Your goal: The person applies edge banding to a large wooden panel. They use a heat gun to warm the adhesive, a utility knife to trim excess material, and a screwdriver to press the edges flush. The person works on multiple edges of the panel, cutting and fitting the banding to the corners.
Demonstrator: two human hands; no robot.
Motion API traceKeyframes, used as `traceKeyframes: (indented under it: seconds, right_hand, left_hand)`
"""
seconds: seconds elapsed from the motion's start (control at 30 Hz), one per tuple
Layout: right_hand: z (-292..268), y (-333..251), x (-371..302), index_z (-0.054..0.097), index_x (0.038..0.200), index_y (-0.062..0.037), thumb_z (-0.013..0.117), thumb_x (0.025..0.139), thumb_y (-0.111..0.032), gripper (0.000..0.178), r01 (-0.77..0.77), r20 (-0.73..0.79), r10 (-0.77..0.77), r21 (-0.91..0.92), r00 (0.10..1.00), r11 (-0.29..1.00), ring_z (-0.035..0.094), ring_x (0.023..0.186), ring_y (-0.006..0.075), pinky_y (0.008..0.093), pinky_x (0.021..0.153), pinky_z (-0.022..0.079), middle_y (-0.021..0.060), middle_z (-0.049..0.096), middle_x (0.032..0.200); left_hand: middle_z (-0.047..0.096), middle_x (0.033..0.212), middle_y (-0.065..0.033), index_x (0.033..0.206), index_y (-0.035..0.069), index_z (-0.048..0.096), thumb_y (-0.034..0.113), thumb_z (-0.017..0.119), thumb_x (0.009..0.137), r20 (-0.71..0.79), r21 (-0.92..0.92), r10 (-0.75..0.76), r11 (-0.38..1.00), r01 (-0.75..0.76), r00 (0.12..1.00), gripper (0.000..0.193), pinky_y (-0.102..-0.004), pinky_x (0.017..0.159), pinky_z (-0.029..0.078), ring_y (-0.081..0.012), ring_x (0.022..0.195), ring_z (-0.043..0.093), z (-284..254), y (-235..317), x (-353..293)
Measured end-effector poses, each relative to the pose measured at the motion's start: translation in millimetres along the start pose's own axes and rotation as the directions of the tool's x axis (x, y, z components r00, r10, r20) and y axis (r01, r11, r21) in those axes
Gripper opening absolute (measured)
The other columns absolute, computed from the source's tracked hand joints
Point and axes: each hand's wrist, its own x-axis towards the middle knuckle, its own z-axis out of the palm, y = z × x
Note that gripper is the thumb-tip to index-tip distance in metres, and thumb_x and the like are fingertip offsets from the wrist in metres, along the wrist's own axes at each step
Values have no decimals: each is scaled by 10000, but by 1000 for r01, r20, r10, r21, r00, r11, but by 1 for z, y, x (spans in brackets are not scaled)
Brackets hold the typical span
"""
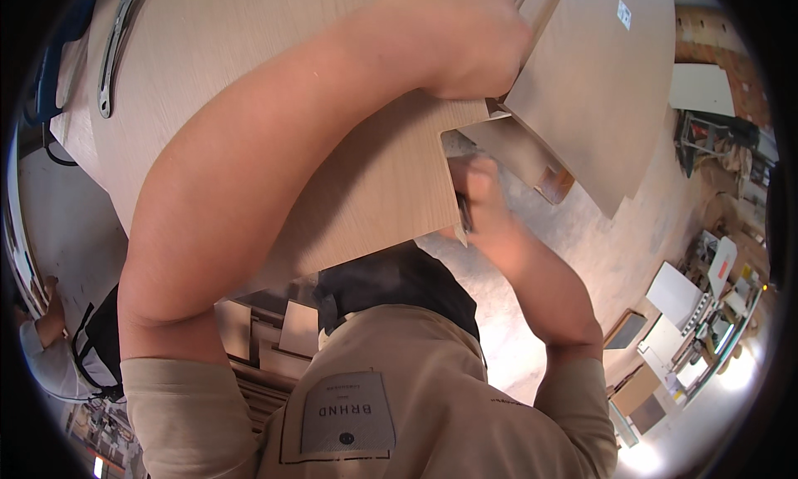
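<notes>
A pale wood-grain panel (374, 188) lies in front of me, with a notch cut into its right side. My left arm reaches across it. At its far right edge my left hand (478, 43) is closed like a fist, its fingertips hidden, so what it grips does not show. Below the notch, beside the panel's right edge, my right hand (482, 201) is blurred, fingers curled round a narrow dark tool (464, 215). A thin pointed sliver (462, 232) sticks out at the panel's corner there.
A slim grey metal cutter (116, 55) lies on the panel's left part, near a blue tool (62, 63). Right of my hands is another large board (590, 88). Wood pieces (283, 338) are stacked under the panel. Another person (58, 346) is at the far left.
</notes>
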Motion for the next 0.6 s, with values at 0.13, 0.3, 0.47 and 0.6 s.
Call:
traceKeyframes:
  seconds: [0.13,0.3,0.47,0.6]
  right_hand:
    - [-4,7,-1,645,753,-13,711,608,-60,167,78,45,-78,3,996,997,589,606,404,447,538,463,174,581,646]
    - [-4,8,0,638,737,-28,695,610,-52,141,61,51,-58,-43,997,997,566,591,410,440,527,455,167,572,639]
    - [-4,6,9,641,726,-33,697,624,-38,116,170,0,-170,-17,985,985,564,599,401,429,525,451,157,577,645]
    - [-1,2,13,642,726,-33,690,624,-28,112,71,1,-71,-14,997,997,569,607,398,426,530,451,164,579,654]
  left_hand:
    - [735,845,-210,774,14,749,209,567,811,-16,-30,19,999,-19,1000,270,-457,757,573,-363,825,732,1,-1,1]
    - [728,811,-216,765,19,745,205,566,810,-66,29,66,997,-64,996,263,-460,751,570,-365,803,731,-3,0,-6]
    - [727,804,-216,756,17,743,202,570,801,-4,14,57,998,-57,998,257,-464,745,568,-368,799,729,-7,-1,-2]
    - [726,800,-216,755,17,744,196,569,800,-27,29,31,999,-30,999,254,-463,745,569,-367,799,730,-4,1,-5]
